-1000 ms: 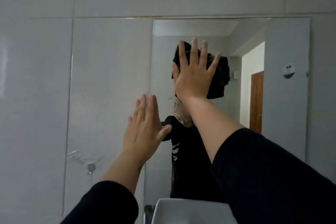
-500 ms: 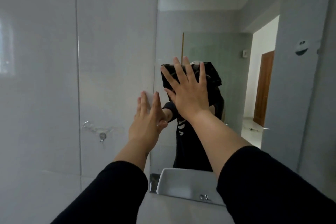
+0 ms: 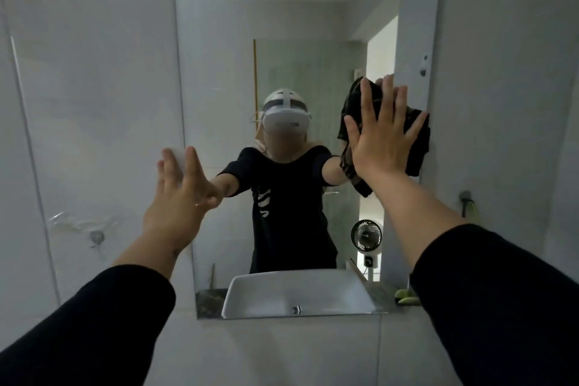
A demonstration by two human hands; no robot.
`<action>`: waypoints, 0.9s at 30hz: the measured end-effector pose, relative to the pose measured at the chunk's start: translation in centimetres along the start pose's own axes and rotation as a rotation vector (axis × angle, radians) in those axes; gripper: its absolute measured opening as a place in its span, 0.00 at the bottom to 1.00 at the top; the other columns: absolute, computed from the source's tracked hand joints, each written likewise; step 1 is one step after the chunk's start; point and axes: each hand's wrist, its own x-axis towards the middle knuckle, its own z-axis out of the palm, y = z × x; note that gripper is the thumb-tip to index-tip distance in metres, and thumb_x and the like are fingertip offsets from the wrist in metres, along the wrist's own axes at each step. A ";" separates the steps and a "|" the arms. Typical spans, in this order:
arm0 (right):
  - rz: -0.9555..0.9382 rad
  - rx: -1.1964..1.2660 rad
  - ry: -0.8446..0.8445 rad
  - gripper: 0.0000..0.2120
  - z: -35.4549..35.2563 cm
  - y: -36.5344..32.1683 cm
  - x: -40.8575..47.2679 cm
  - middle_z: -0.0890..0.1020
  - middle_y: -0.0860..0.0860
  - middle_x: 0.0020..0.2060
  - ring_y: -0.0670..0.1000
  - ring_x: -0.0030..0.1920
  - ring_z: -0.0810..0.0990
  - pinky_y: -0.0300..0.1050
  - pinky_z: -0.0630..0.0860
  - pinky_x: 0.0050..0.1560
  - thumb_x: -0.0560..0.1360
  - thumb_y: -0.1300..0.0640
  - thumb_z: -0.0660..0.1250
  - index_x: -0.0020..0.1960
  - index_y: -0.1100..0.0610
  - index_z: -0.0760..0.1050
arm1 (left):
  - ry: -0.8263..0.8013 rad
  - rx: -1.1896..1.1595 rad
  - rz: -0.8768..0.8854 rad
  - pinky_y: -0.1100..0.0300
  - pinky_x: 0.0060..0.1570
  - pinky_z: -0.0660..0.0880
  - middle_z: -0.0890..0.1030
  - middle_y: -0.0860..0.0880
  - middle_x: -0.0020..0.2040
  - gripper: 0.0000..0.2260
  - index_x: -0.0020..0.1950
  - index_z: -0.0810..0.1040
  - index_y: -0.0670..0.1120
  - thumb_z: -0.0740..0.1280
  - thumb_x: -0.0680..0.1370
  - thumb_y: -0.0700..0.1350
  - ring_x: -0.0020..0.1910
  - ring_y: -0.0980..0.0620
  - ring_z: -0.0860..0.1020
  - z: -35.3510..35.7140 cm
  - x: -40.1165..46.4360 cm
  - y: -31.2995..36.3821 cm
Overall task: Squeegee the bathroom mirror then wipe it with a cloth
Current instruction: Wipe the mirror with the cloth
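The mirror [image 3: 291,41] hangs on a pale tiled wall [image 3: 94,72], upright, taller than wide.

The right hand [image 3: 383,138] lies flat with all fingers spread, palm pressing a dark cloth [image 3: 418,141] against the glass near the mirror's right edge, at about 3 o'clock on the pane. The cloth sits between palm and glass; it is pinned by the flat hand, not clenched, since no finger curls around it. Cloth shows past the fingertips toward 12 o'clock, beyond the little finger toward 3 o'clock, and hangs below the wrist toward 6 o'clock. Part of what shows to the left of the thumb is its reflection.

The left hand [image 3: 180,191] is open and holds nothing. Its fingers are spread and straight, set against the mirror's left edge at about 9 o'clock, half over the glass and half over the tile. Whether the palm touches the surface I cannot tell.

Both arms wear black sleeves [image 3: 488,298] pushed up from the wrists.

A white basin [image 3: 297,294] shows reflected at the mirror's bottom, at 6 o'clock. A small black fan [image 3: 366,235] shows reflected toward 5 o'clock. A metal hook [image 3: 96,236] sticks to the tile left of the mirror, toward 8 o'clock.
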 end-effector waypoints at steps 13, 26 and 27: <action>0.208 0.107 0.035 0.28 2.7 2.1 -7.1 0.54 0.56 0.77 0.61 0.77 0.52 0.73 0.49 0.69 0.81 0.43 0.48 0.78 0.49 0.48 | 0.058 0.011 0.038 0.40 0.67 0.65 0.36 0.44 0.77 0.45 0.74 0.35 0.58 0.69 0.75 0.42 0.77 0.42 0.41 0.5 0.3 -0.4; -0.239 0.104 -0.006 0.30 2.5 -12.3 -9.2 0.52 0.55 0.78 0.62 0.77 0.49 0.72 0.43 0.69 0.80 0.41 0.50 0.78 0.46 0.45 | 0.030 -0.006 0.081 0.42 0.68 0.63 0.34 0.49 0.77 0.43 0.74 0.33 0.60 0.65 0.76 0.57 0.77 0.47 0.40 -0.3 -0.6 -1.0; -0.305 0.103 -0.020 0.30 2.3 -13.6 -9.3 0.51 0.55 0.78 0.62 0.77 0.48 0.71 0.42 0.69 0.80 0.41 0.50 0.78 0.47 0.45 | 0.030 -0.005 0.098 0.43 0.69 0.61 0.35 0.48 0.77 0.42 0.74 0.33 0.58 0.64 0.76 0.58 0.77 0.47 0.40 -0.2 -1.0 -1.4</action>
